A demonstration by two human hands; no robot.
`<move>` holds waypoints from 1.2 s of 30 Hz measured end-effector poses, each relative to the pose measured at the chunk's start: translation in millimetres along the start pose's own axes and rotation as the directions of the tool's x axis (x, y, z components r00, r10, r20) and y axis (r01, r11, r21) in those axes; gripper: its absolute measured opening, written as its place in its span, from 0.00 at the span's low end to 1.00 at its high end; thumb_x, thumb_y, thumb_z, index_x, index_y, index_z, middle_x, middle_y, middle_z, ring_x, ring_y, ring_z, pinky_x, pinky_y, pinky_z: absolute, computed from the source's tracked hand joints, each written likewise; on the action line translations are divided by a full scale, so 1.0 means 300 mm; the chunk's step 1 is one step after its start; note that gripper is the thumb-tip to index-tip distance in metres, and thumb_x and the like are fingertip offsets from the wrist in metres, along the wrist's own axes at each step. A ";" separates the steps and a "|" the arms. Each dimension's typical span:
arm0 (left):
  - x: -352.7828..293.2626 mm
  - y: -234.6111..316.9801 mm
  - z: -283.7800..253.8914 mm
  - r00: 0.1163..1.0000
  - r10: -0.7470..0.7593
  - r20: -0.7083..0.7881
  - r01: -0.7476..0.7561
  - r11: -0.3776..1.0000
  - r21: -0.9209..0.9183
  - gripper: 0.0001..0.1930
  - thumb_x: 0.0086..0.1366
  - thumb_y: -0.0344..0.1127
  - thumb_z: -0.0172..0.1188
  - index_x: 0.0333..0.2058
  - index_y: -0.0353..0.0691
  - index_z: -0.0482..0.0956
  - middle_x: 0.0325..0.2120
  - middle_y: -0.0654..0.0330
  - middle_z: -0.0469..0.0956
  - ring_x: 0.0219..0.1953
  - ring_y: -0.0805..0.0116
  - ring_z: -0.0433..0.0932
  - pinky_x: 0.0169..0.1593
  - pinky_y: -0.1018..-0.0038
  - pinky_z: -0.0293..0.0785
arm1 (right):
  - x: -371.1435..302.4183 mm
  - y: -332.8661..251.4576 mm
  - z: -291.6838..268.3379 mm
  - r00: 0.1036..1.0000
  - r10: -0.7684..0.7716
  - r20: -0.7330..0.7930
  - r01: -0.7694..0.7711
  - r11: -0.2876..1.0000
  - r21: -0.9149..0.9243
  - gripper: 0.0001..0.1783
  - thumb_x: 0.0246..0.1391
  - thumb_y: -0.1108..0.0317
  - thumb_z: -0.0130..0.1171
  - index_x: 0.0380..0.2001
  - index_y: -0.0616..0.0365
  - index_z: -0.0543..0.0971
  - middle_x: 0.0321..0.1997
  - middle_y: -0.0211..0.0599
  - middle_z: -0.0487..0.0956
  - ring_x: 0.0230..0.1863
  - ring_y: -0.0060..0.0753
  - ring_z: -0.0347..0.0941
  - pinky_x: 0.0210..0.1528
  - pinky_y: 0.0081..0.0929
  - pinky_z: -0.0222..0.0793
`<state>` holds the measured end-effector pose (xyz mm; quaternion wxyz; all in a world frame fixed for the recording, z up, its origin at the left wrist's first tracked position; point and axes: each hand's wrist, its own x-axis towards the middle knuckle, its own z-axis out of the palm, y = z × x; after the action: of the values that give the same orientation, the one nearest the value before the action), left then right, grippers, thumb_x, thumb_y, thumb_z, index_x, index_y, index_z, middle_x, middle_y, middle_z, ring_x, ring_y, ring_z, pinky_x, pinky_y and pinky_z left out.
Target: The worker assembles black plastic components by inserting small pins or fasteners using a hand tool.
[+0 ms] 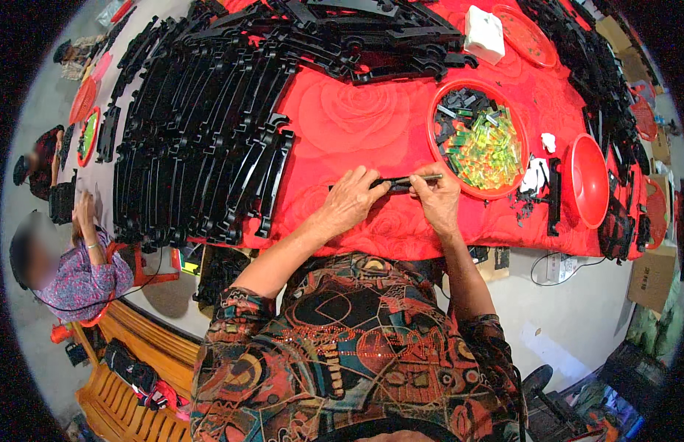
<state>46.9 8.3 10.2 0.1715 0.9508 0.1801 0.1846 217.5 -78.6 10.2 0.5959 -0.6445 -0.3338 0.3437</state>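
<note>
1. Two hands meet over the tablecloth (342, 110): the left hand (351, 196) pinches a dark strip (392, 184) between thumb and fingers, and the right hand (436, 197) pinches a slim rod (430, 177) at the strip's right end.
2. One strip is being worked on, so that piece looks unfinished; whether a small part is already fitted to it is too small to tell.
3. Many long black pieces (202, 140) lie in close rows left of the left hand, with another heap (401, 51) beyond both hands; I cannot tell which are done and which wait.
4. Just beyond the right hand, a red bowl (433, 136) holds plenty of yellow-green bits (486, 155) and black bits (460, 103), suggesting much is left.
</note>
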 end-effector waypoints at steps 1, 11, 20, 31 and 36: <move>0.002 0.002 0.000 1.000 -0.001 0.002 0.001 1.000 -0.003 0.14 0.53 0.28 0.52 0.40 0.41 0.76 0.32 0.58 0.67 0.36 0.60 0.67 0.39 0.66 0.68 | 0.001 0.003 -0.001 1.000 0.003 -0.001 -0.003 1.000 -0.002 0.03 0.49 0.76 0.58 0.26 0.62 0.73 0.18 0.27 0.73 0.20 0.14 0.68 0.21 0.15 0.65; -0.001 -0.002 0.021 0.998 -0.035 -0.049 0.033 0.999 -0.036 0.13 0.51 0.27 0.54 0.38 0.40 0.78 0.31 0.57 0.68 0.36 0.58 0.67 0.38 0.66 0.66 | 0.004 0.027 0.007 0.999 -0.036 -0.030 0.036 0.999 -0.007 0.05 0.52 0.74 0.57 0.27 0.60 0.71 0.20 0.26 0.72 0.20 0.14 0.69 0.21 0.14 0.70; -0.004 -0.007 0.025 0.997 -0.018 -0.076 0.014 0.999 -0.048 0.13 0.51 0.27 0.55 0.37 0.40 0.79 0.30 0.57 0.68 0.35 0.59 0.68 0.37 0.66 0.66 | 0.004 0.036 -0.001 0.999 -0.042 0.000 0.042 0.999 -0.016 0.04 0.52 0.74 0.57 0.28 0.60 0.71 0.21 0.27 0.72 0.20 0.15 0.70 0.22 0.15 0.70; 0.005 0.021 0.006 0.998 -0.062 -0.011 0.061 0.998 -0.016 0.13 0.51 0.25 0.55 0.38 0.39 0.78 0.33 0.56 0.70 0.35 0.58 0.68 0.39 0.66 0.68 | 0.002 0.033 -0.019 1.000 0.022 0.012 -0.023 0.999 0.039 0.03 0.53 0.76 0.55 0.29 0.61 0.71 0.24 0.29 0.73 0.22 0.17 0.70 0.23 0.16 0.71; 0.005 0.005 0.020 0.999 -0.031 -0.039 0.029 0.999 -0.039 0.14 0.50 0.26 0.53 0.38 0.38 0.77 0.31 0.57 0.68 0.35 0.58 0.67 0.38 0.66 0.66 | 0.005 0.029 -0.005 1.000 0.019 0.017 -0.020 0.995 0.096 0.04 0.51 0.76 0.57 0.27 0.61 0.71 0.21 0.27 0.72 0.21 0.15 0.68 0.24 0.15 0.67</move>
<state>51.2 6.0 6.1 0.1887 0.9407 0.1941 0.2043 219.7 -78.9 1.6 0.6202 -0.6155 -0.3152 0.3704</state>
